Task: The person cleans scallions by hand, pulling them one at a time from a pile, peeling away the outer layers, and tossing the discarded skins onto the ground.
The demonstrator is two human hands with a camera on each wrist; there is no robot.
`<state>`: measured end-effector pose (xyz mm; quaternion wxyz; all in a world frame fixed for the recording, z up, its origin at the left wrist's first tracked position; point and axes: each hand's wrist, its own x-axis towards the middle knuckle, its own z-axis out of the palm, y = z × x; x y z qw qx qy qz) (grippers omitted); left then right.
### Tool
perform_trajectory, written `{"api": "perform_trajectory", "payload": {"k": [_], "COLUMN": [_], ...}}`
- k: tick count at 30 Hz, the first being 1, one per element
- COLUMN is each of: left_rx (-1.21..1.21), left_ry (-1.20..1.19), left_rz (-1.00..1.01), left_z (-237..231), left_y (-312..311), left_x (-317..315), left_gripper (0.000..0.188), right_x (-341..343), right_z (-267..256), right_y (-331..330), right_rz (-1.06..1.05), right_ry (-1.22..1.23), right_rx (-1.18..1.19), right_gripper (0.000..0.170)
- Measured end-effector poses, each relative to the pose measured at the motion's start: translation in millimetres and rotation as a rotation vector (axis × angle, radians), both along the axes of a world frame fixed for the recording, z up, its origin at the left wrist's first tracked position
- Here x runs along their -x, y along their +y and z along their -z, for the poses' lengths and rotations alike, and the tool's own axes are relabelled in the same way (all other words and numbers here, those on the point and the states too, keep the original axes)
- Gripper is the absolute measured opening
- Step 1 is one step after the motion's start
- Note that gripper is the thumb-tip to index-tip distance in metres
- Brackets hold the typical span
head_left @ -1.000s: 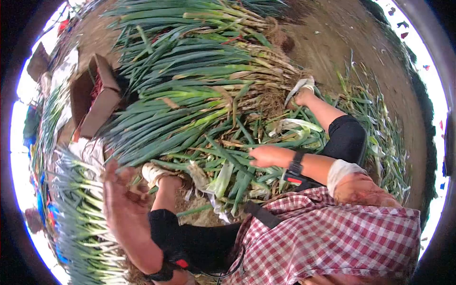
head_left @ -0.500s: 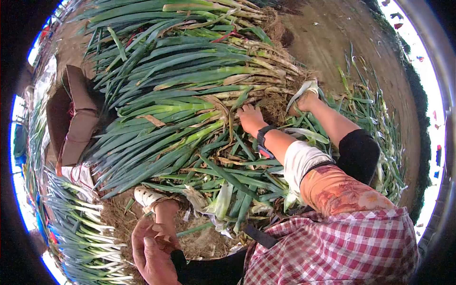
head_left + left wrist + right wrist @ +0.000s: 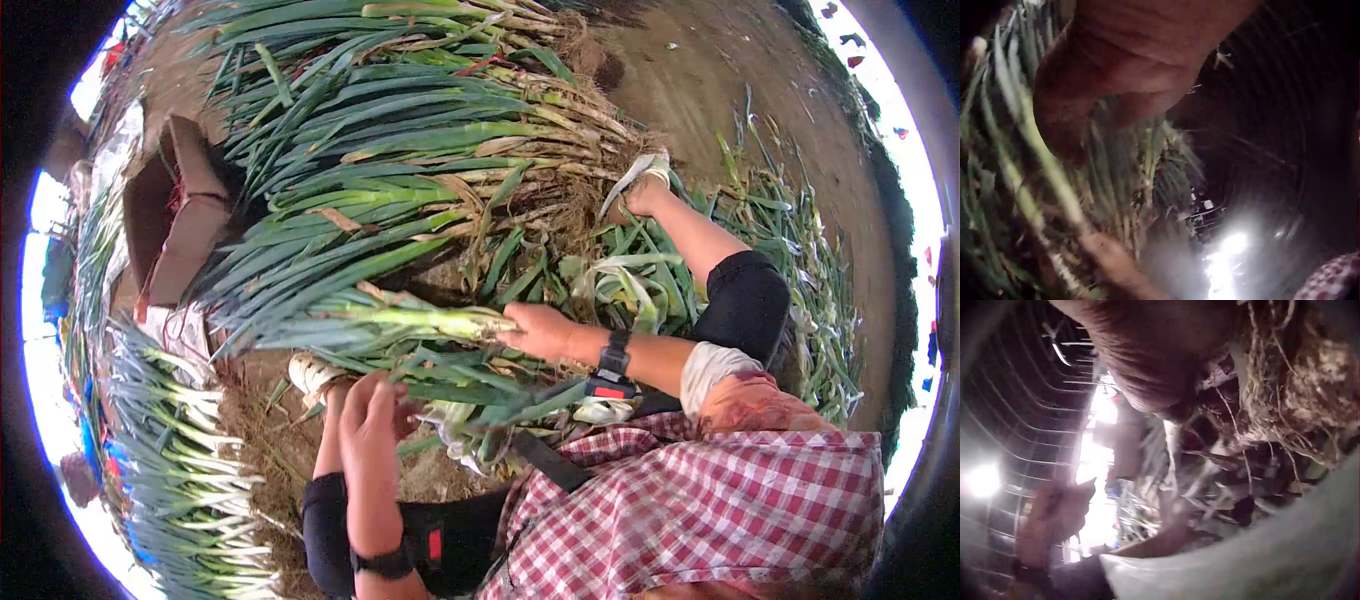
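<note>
Near the middle of the head view my right hand [image 3: 545,332] grips a green onion [image 3: 425,318] by its root end, and the long leaves trail left. The same onion's pale stalk [image 3: 1054,175] crosses the left wrist view, its lower end in the right hand's fingers. In the right wrist view, shaggy roots [image 3: 1272,406] hang beside the right hand [image 3: 1160,356]. My left hand [image 3: 370,430] is raised below the onion's leaves, fingers loosely bent, holding nothing. A large heap of unpeeled green onions [image 3: 400,130] lies beyond, leaves left and roots right.
Cleaned green onions with white stems [image 3: 215,470] lie in a row at lower left. An open cardboard box [image 3: 190,235] stands left of the heap. Stripped leaves [image 3: 790,290] cover the ground at right, and more lie between the person's slippered feet [image 3: 315,373].
My right hand reached into the heap's near edge, took hold of a green onion and drew it back toward the body. The left hand dropped, then rose closer to the onion.
</note>
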<state>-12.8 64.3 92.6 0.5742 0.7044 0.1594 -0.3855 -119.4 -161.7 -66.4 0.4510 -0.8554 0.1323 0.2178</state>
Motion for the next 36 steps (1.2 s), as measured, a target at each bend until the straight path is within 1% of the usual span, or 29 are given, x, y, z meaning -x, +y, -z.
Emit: {"api": "perform_trajectory", "payload": {"k": [2,3,4,6,8,9,10,11,12,14,15,16,17,18,19,20,21,22,24,25,26,27,28,30,31,32,34,35,36], "left_rx": [0.025,0.116,0.323,0.509,0.77,0.589,0.799,0.748,0.696,0.817,0.827,0.753,0.673,0.676,0.624,0.573,0.585,0.585,0.417,0.454,0.457,0.458,0.458,0.478,0.456,0.429,0.434,0.397,0.365], "left_ry": [0.106,0.157,0.211,0.236,0.094,0.042,0.038,-0.087,-0.214,-0.396,-0.393,-0.494,-0.593,-0.594,-0.637,-0.683,-0.734,-0.737,-0.9,-0.797,-0.794,-0.844,-0.89,-0.891,-0.914,-0.938,-0.951,-0.861,-0.776], "left_rz": [-0.105,-0.164,-0.289,-0.631,-0.415,-0.677,-0.793,-0.826,-0.854,-0.621,-0.611,-0.67,-0.722,-0.705,-0.717,-0.736,-0.742,-0.729,-0.647,-0.667,-0.656,-0.611,-0.562,-0.548,-0.544,-0.544,-0.537,-0.548,-0.562], "left_z": [38,53,81,60,74,79,82,65,38,3,-15,-30,-46,-60,-73,-80,-82,-83,-83,-86,-85,-83,-80,-70,-64,-61,-68,-69,-68], "left_y": [-3,-2,2,-28,-18,-23,-25,-36,-45,-44,-52,-61,-67,-75,-84,-92,-98,-105,-124,-134,-141,-148,-156,-170,-173,-176,-191,-193,-195], "left_x": [9,9,6,-2,-11,-9,-16,-14,-13,-19,-21,-22,-22,-20,-16,-12,-11,-8,0,5,8,9,10,1,-14,-26,-37,-40,-46], "left_gripper": [0.034,0.039,0.04,0.038,0.038,0.037,0.034,0.034,0.034,0.038,0.038,0.039,0.039,0.039,0.035,0.03,0.039,0.039,0.039,0.037,0.037,0.036,0.035,0.034,0.035,0.035,0.037,0.039,0.04], "right_x": [-14,-15,-14,-3,9,16,23,30,40,59,60,57,52,48,49,47,44,43,45,47,51,52,54,56,57,58,57,59,56], "right_z": [-52,-73,-91,-118,-123,-114,-109,-113,-106,-84,-84,-81,-81,-81,-75,-69,-63,-56,-53,-44,-35,-30,-23,-45,-55,-64,-78,-81,-75], "right_y": [-2,1,3,10,14,14,12,6,0,-14,-17,-22,-22,-22,-19,-17,-17,-16,-10,-4,2,3,5,3,0,-6,-19,-19,-16], "right_rz": [-0.008,-0.049,-0.084,-0.178,-0.165,-0.155,-0.143,-0.107,-0.081,-0.098,0.014,0.023,0.033,0.045,0.134,0.148,0.179,0.214,0.264,0.35,0.434,0.453,0.455,0.545,0.598,0.603,0.526,0.382,0.224], "right_ry": [-0.134,-0.188,-0.244,-0.304,-0.247,-0.297,-0.344,-0.169,-0.167,-0.109,-0.153,-0.16,-0.201,-0.243,-0.298,-0.307,-0.327,-0.341,-0.251,-0.264,-0.28,-0.2,-0.169,-0.26,-0.304,-0.3,-0.801,-0.783,-0.859], "right_rx": [-0.056,-0.068,-0.08,-0.07,-0.081,-0.087,-0.089,-0.153,-0.141,-0.171,-0.228,-0.225,-0.159,-0.095,-0.044,-0.047,-0.005,0.034,-0.006,0.042,0.093,0.045,0.084,0.269,0.297,0.294,0.408,0.339,0.323], "right_gripper": [0.03,0.03,0.03,0.03,0.032,0.035,0.038,0.036,0.036,0.034,0.03,0.03,0.031,0.032,0.028,0.028,0.027,0.027,0.03,0.027,0.026,0.027,0.028,0.031,0.034,0.034,0.038,0.04,0.041]}}
